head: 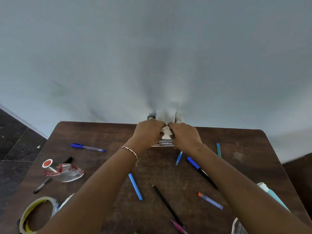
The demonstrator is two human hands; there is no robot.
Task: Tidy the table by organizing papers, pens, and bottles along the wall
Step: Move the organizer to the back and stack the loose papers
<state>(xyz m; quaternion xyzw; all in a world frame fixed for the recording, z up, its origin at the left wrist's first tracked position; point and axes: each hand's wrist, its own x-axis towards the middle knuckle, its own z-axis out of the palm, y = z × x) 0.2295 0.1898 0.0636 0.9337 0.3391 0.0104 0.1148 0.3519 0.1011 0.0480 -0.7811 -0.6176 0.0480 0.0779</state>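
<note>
Gripping: left hand (148, 130) and right hand (184, 134) each pinch the crumpled white paper (166, 115), fingers curled round it.
Paper position: far edge of the desk (101, 132), close against the wall (152, 48), above a small box (163, 143) that the hands partly hide; a grey holder (150, 117) shows just behind.
Step judged: settling the paper at the wall.
Method: press the wad down evenly with both hands and compact it; release one hand first to test that it holds.
Risk: loose paper may spring open.
Remaining: pens (135, 186) and bottle (65, 172) lie scattered, well apart from the wall.
</note>
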